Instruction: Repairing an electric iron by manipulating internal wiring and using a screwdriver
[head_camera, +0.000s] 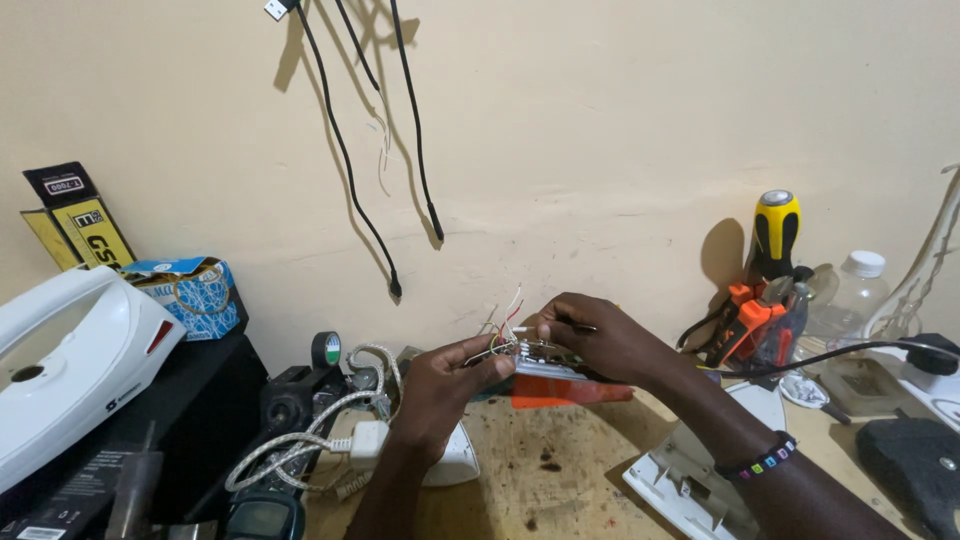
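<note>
My left hand (440, 395) grips a small white part (540, 365) with thin red, white and grey wires (505, 325) sticking up from it, holding it above the wooden bench. My right hand (600, 335) comes in from the right and pinches a slim metal tool (578, 327) at the top of that part, fingertips close to the wires. A beaded bracelet (765, 463) is on my right wrist. What lies under the part is partly hidden by my fingers.
A white clothes iron (70, 370) rests on a black box at left, its braided cord (300, 440) and white plug (368, 440) beside it. A white plastic cover (680, 490), orange pliers (750, 315), a yellow-handled screwdriver (775, 230) and a bottle (855, 290) stand at right. Black cables (350, 160) hang on the wall.
</note>
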